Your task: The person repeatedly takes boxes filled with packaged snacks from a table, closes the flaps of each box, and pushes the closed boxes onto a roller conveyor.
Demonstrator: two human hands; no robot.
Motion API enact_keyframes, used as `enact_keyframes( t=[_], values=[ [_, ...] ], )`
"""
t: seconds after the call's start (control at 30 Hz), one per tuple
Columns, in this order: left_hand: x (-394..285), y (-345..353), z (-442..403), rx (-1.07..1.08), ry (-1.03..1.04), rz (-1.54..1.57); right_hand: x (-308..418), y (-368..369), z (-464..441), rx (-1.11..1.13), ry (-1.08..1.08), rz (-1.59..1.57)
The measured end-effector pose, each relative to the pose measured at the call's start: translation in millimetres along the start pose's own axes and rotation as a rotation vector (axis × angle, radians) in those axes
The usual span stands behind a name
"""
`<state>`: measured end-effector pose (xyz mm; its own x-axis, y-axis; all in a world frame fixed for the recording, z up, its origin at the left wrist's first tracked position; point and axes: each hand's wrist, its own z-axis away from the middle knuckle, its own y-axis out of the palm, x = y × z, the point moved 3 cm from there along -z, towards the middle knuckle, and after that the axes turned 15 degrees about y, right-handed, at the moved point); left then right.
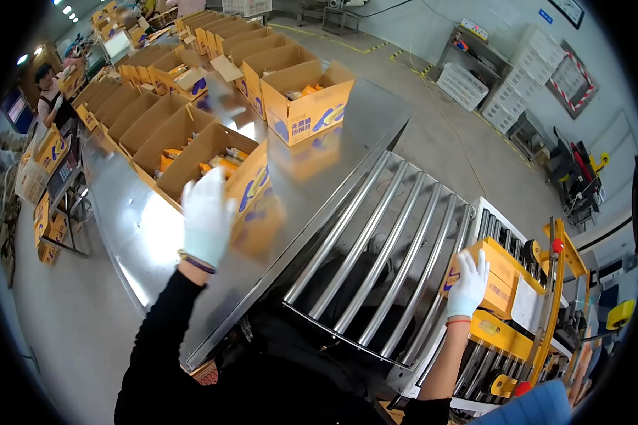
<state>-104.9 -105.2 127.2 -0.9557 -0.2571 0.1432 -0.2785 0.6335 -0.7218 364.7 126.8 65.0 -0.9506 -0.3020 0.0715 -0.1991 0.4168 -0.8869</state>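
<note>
My left hand (207, 221), in a white glove, is raised at the near corner of an open cardboard box (254, 185). Its fingers are stretched out and nothing shows in them; whether they touch the box I cannot tell. Orange packets (223, 164) lie inside that box. My right hand (469, 285), gloved as well, lies with spread fingers against a closed yellow-brown carton (502, 273) at the yellow-framed machine (550, 283). Another open box (308, 106) with orange packets stands on the metal table (333, 170).
Bare steel rollers (383, 248) lie between the table and the machine. Two rows of open boxes (138, 120) run back along the table. Another person (53, 99) stands at the far left. White crates (464, 86) and a shelf are by the right wall.
</note>
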Motion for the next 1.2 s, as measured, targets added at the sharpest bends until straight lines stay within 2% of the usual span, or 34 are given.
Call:
enact_keyframes(
  t=[0.03, 0.1, 0.13, 0.17, 0.2, 0.23, 0.3, 0.37, 0.4, 0.43, 0.47, 0.5, 0.53, 0.57, 0.63, 0.67, 0.7, 0.73, 0.77, 0.83, 0.87, 0.9, 0.97, 1.0, 1.1, 1.17, 1.2],
  values=[
    [22.5, 5.2, 20.5, 0.323, -0.192, -0.014, 7.6, -2.6, -0.8, -0.001, -0.003, -0.008],
    [17.1, 3.2, 12.5, 0.74, -0.25, 0.122, 26.7, -0.8, 1.9, 0.441, 0.162, -0.361],
    [7.4, 4.4, 5.8, 0.642, -0.165, 0.243, 42.1, 12.7, 9.9, 0.468, 0.041, -0.676],
    [-3.7, 8.4, 0.4, 0.544, -0.077, 0.365, 84.7, 0.0, 10.2, 0.388, -0.246, -0.709],
    [-13.6, 23.9, -2.1, 0.463, -0.017, 0.496, 113.6, -12.7, 15.1, 0.395, -0.337, -0.724],
    [-31.8, 5.9, -28.8, 0.648, -0.109, 0.651, 140.4, -28.9, 18.5, 0.38, -0.394, -0.655],
    [-39.1, 15.5, -37.2, 0.271, -0.066, 1.313, 168.3, -56.1, 18.9, 0.405, -0.401, -0.708],
    [-42.8, -0.3, -53.8, 0.009, 0.028, 0.749, 182.7, -69.5, 23.7, 0.328, -0.369, -0.699],
    [-44.0, -4.8, -63.2, -0.058, -0.056, 0.705, 186.4, -61.7, 28.3, 0.341, -0.341, -0.645],
    [-42.4, 5.7, -63.7, -0.053, -0.05, 0.722, 187.1, -46.1, 32.1, 0.351, -0.315, -0.592],
    [-42.6, 29.6, -59.9, 0.261, -0.011, 0.982, 185.9, -24.0, 35.7, 0.347, -0.412, -0.445],
    [-47.1, 44.2, -59.5, 0.581, 0.027, 1.224, 183.0, -17.9, 34.5, 0.266, -0.473, -0.493],
    [-57.9, 58.7, -68.3, 0.848, 0.269, 1.007, 177.1, -14.5, 33.1, 0.295, -0.445, -0.637],
    [-63.2, 81.1, -69.8, 0.843, 0.27, 1.01, 174.9, -15.2, 28.8, 0.322, -0.417, -0.784],
    [-75.9, 116.6, -65.9, 0.2, 0.535, 0.977, 160.1, 3.4, 23.5, 0.594, 0.023, -1.153],
    [-85.9, 116.7, -68.7, 0.2, 0.534, 0.98, 169.9, -13.7, 7.2, 0.695, 0.215, -1.053],
    [-94.1, 116.7, -73.3, 0.172, 0.43, 0.82, 170.5, -14.9, -6.3, 0.615, 0.055, -0.814],
    [-97.4, 116.7, -76.0, 0.143, 0.329, 0.659, 176.9, -21.2, -21.8, 0.399, -0.146, -0.625],
    [-98.8, 119.2, -72.9, 0.142, 0.332, 0.661, 183.3, -29.7, -31.3, 0.184, -0.338, -0.429],
    [-89.2, 126.9, -58.0, 0.08, -0.065, 0.735, 194.0, -54.7, -35.9, 0.039, -0.228, -0.207],
    [-84.5, 124.1, -52.4, 0.202, -0.312, 0.922, 188.9, -47.5, -26.2, 0.028, -0.173, -0.29],
    [-77.1, 130.8, -45.3, 0.206, -0.313, 0.912, 188.5, -51.0, -10.2, 0.107, -0.149, -0.347],
    [-73.9, 159.9, -27.4, 0.378, -0.513, 1.701, 189.7, -44.8, 30.8, 0.376, -0.247, -0.339],
    [-76.9, 153.4, -34.4, 0.523, -0.477, 1.712, 181.8, -44.0, 39.6, 0.378, -0.247, -0.338],
    [-123.0, 171.0, -52.5, 0.6, -0.375, 1.706, 145.7, -44.3, 41.4, 0.395, -0.161, -0.212],
    [-183.1, 159.6, -69.2, 0.233, -0.399, 1.489, 111.0, -25.9, 26.2, 0.272, -0.074, 0.006],
    [-224.7, 156.3, -71.6, 0.185, -0.294, 1.395, 98.1, -18.0, 13.4, 0.254, -0.018, 0.005]
  ],
)
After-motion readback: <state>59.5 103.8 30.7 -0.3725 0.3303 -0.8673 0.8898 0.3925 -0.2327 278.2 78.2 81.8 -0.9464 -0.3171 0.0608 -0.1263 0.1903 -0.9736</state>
